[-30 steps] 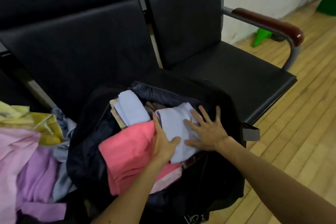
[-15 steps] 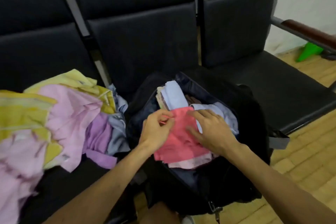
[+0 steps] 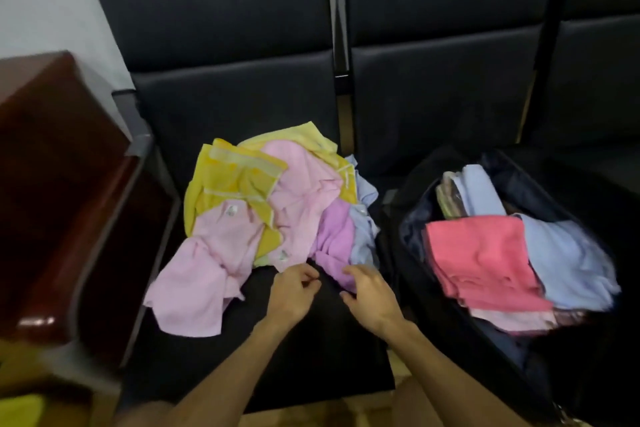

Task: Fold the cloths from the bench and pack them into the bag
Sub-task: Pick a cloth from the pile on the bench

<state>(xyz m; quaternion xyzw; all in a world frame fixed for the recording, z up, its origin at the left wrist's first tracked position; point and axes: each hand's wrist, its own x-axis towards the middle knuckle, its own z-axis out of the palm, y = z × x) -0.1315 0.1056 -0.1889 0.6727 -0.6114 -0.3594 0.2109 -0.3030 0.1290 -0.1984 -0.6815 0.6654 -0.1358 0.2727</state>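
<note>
**One head-worn view, tipped down over the bench**

We have a single wide-angle camera, worn on the head, facing forward and steeply down at the bench (image 3: 322,340) from its front edge. We sit close. Both forearms come in from the bottom edge, and the left hand (image 3: 293,292) and right hand (image 3: 373,295) fall just below centre. The cloth pile (image 3: 277,208) lies mid-frame, the open bag (image 3: 412,263) at the right, and the backrests (image 3: 228,45) run across the top, bowed by the lens.

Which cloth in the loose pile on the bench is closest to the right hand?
The lilac cloth, the only one of that colour; its lower edge lies right at the right hand.
</note>
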